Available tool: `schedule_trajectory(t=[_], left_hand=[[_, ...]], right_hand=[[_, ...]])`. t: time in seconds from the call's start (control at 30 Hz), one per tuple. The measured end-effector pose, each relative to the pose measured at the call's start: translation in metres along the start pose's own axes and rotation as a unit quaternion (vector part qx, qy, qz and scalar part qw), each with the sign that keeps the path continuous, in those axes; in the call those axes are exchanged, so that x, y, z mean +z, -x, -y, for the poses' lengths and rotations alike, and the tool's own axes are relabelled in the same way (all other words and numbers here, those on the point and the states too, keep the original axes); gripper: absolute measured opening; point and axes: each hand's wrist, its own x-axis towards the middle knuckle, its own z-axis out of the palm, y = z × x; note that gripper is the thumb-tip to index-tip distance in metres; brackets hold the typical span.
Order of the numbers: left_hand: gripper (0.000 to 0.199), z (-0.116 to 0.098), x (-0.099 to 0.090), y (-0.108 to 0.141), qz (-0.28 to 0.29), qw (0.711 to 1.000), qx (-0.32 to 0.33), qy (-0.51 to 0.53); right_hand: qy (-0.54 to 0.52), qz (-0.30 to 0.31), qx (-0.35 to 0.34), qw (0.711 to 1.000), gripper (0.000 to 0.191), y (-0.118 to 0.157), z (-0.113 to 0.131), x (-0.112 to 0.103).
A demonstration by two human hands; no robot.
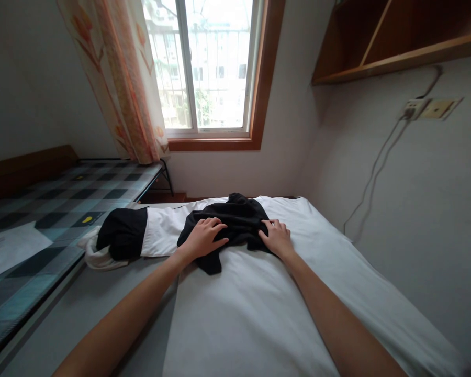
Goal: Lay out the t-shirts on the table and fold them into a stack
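Hands apart, the left and right press opposite sides of a crumpled black garment on the white sheet beneath them, likely light, limp cloth best pinched by its edges.

Matt black cloth garment; smooth, softly creased white cloth sheet; smooth brown wooden window frame; matt paper sheet; checked cloth-like mattress
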Motion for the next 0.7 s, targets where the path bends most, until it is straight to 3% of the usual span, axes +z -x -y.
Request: schedule_trajectory(t=[0.13, 0.33, 0.5, 0.57, 0.7], left_hand=[[0.036, -0.01, 0.021, 0.008, -0.003, 0.999, -0.014, -0.035], [0.026, -0.021, 0.023, 0.013, -0.018, 0.998, -0.025, -0.054], [0.017, -0.016, 0.025, 0.013, -0.045, 0.991, -0.079, 0.102], [0.017, -0.01, 0.024, 0.009, -0.084, 0.961, -0.14, 0.222], [0.027, 0.012, 0.008, -0.004, -0.197, 0.846, -0.266, 0.419]], right_hand=[[-0.001, 0.0, -0.005, 1.0, 0.043, 0.0, -0.001, 0.0], [0.005, 0.0, -0.006, 1.0, 0.043, 0.0, -0.001, 0.001], [0.007, 0.0, -0.004, 1.0, 0.043, 0.0, -0.001, 0.001], [0.002, -0.001, -0.005, 1.0, 0.042, 0.0, -0.002, 0.001], [-0.006, -0.002, -0.005, 1.0, 0.042, 0.0, -0.002, 0.001]])
